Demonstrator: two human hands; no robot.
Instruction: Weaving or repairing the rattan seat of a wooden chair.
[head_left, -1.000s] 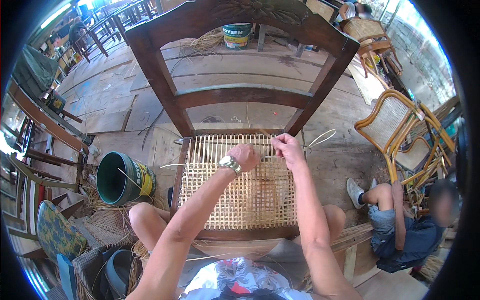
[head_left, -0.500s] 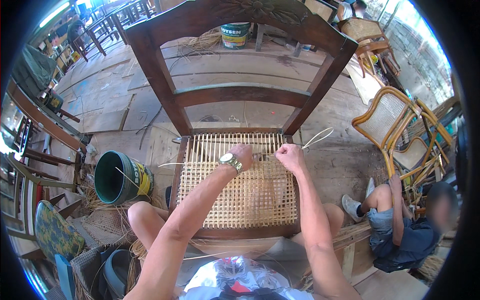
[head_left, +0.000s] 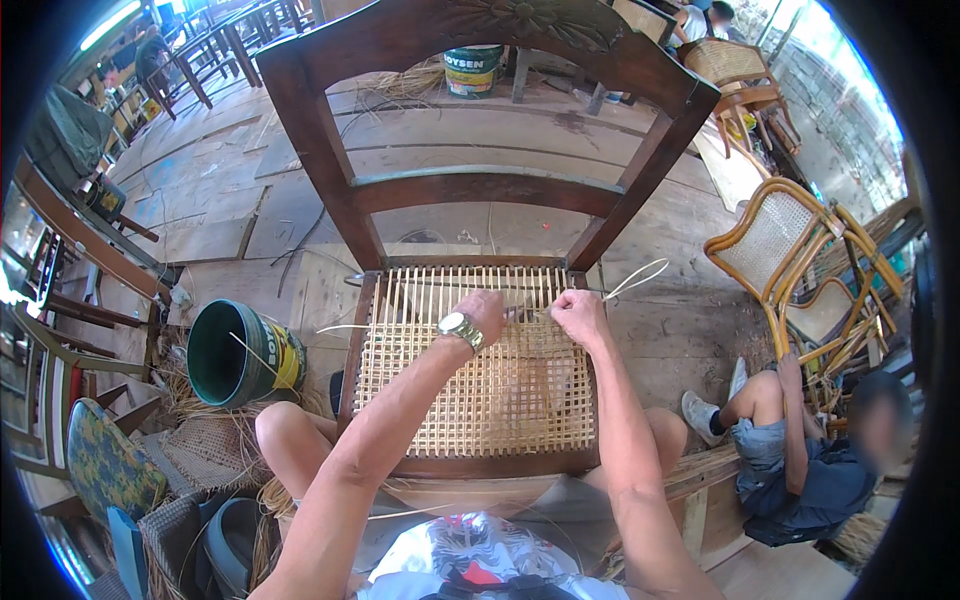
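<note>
Here, right hand [head_left: 578, 312] pinches the cane strand [head_left: 640, 278], which loops away to its right; left hand [head_left: 484, 312], fingers curled, presses the woven seat [head_left: 470, 400] just beside it.

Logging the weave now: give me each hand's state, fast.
Left hand: closed, fingers curled down on the cane seat; what it grips cannot be told.
Right hand: closed, pinching a cane strand at the seat's back.

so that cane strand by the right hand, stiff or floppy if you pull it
Probably springy rather than limp: the cane strand holds an open loop past the seat edge without sagging. Likely very light, being thin. It may kink if bent sharply, though the right hand pinches it without visible creasing.
</note>
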